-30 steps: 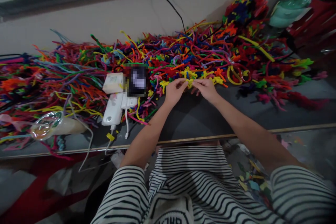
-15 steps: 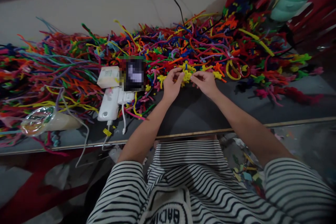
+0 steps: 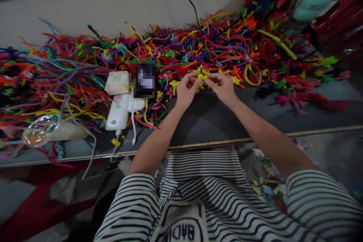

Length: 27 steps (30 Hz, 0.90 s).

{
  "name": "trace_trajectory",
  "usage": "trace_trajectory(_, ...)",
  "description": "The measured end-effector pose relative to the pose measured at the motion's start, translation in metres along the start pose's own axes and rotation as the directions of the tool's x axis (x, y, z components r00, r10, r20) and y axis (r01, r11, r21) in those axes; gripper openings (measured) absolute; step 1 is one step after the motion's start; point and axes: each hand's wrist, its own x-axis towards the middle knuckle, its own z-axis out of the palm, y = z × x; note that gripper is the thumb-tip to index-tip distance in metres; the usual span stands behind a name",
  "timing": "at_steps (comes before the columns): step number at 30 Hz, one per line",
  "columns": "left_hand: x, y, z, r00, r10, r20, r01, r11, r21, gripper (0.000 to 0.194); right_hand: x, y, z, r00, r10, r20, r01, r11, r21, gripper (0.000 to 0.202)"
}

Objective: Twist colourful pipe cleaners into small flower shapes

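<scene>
Between my two hands is a yellow pipe-cleaner flower (image 3: pixel 202 77), its petals showing at the fingertips. My left hand (image 3: pixel 186 87) is closed in a pinch on the flower's left side. From the right, my right hand (image 3: pixel 222 87) pinches it with thumb and forefinger. Both hands are over the near edge of a long heap of coloured pipe cleaners (image 3: pixel 181 51). More yellow pieces lie just behind and below the fingers, and I cannot separate them all from the held one.
Red-and-yellow-handled scissors (image 3: pixel 252 75) lie right of my hands. To the left are a white box (image 3: pixel 117 82), a white power bank (image 3: pixel 117 112) with cables, a pixelated dark device (image 3: pixel 144 79) and a tipped plastic cup (image 3: pixel 53 130). A green bottle-like container (image 3: pixel 313 3) is at far right.
The yellow flower has tilted slightly between my fingers, and the fingertips have shifted a little around it. My arms and the things on the table stay where they were.
</scene>
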Motion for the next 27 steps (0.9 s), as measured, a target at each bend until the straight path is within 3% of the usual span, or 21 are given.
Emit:
trace_trajectory(3, 0.001, -0.002, 0.0, 0.999, -0.032, 0.003, 0.032, 0.999, -0.003, 0.031, 0.001, 0.005, 0.002, 0.999, 0.045, 0.03, -0.045, 0.999, 0.006, 0.051)
trace_trajectory(6, 0.001, -0.007, 0.003, 0.99, -0.135, 0.031, 0.137, 0.988, -0.078, 0.029, 0.001, 0.006, 0.004, 0.995, 0.082, 0.056, -0.084, 0.996, 0.038, 0.051)
trace_trajectory(9, 0.0, -0.011, 0.007, 0.968, -0.23, 0.099, 0.245, 0.951, -0.189, 0.029, 0.001, 0.005, 0.005, 0.995, 0.09, 0.032, -0.092, 0.995, 0.049, 0.051)
trace_trajectory(11, 0.0, -0.013, 0.009, 0.965, -0.234, 0.115, 0.254, 0.943, -0.213, 0.028, 0.001, 0.004, 0.005, 0.997, 0.076, 0.018, -0.077, 0.997, 0.024, 0.051)
trace_trajectory(15, 0.0, -0.013, 0.009, 0.985, -0.153, 0.08, 0.163, 0.975, -0.15, 0.023, -0.001, 0.0, 0.003, 1.0, 0.027, 0.003, -0.027, 1.0, -0.016, 0.048)
trace_trajectory(22, -0.004, -0.006, 0.005, 0.999, -0.001, 0.033, -0.002, 0.994, 0.108, 0.012, 0.0, 0.002, 0.002, 0.999, 0.033, 0.036, -0.031, 0.998, -0.059, 0.048)
trace_trajectory(27, -0.008, -0.004, 0.006, 0.994, 0.103, 0.045, -0.11, 0.975, 0.191, 0.016, -0.002, 0.0, 0.004, 0.998, 0.035, 0.051, -0.032, 0.998, -0.058, 0.049)
